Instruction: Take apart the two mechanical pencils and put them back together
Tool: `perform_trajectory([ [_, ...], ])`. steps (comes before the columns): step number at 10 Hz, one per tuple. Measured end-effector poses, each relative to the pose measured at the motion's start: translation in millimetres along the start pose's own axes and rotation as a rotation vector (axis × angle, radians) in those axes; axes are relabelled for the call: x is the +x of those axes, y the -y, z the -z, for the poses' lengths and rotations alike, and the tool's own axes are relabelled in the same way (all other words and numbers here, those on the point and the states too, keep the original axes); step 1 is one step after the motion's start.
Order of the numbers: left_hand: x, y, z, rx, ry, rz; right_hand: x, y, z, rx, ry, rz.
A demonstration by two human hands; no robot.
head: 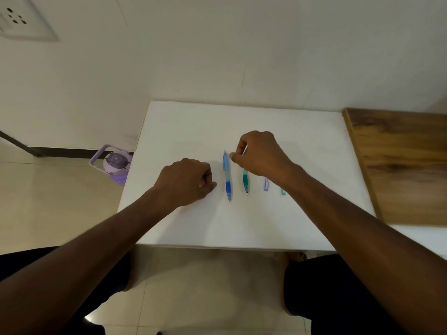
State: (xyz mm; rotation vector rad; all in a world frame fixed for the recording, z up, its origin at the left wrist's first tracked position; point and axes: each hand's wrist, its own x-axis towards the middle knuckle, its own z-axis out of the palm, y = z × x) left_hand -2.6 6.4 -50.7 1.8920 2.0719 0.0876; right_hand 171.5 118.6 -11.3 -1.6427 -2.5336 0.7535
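Observation:
A blue mechanical pencil (227, 176) lies on the white table (302, 146) with its tip toward me. Right of it lies a green mechanical pencil (245, 181); its upper half is hidden under my right hand (261, 154). That hand hovers over the pencils' far ends with fingers curled and thumb and forefinger pinched just beside the blue pencil's top. I cannot tell if anything small is between them. My left hand (186, 181) rests as a closed fist on the table, left of the blue pencil's grip, not touching it.
A purple lead case (266, 184) and a small teal piece (283, 192) lie right of the green pencil, partly under my right forearm. A wooden surface (399, 165) adjoins the table on the right. A lilac water bottle (116, 165) stands on the floor at left.

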Motion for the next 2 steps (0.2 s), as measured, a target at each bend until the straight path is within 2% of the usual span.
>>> perform_trajectory([
  [1, -3.1, 1.4, 1.2, -0.01, 0.005, -0.046, -13.6, -5.1, 5.8, 0.091, -0.098, 0.072],
  [2, -19.2, 4.0, 1.6, -0.065, -0.011, -0.08, -40.2, -8.5, -1.8, 0.036, -0.209, 0.168],
])
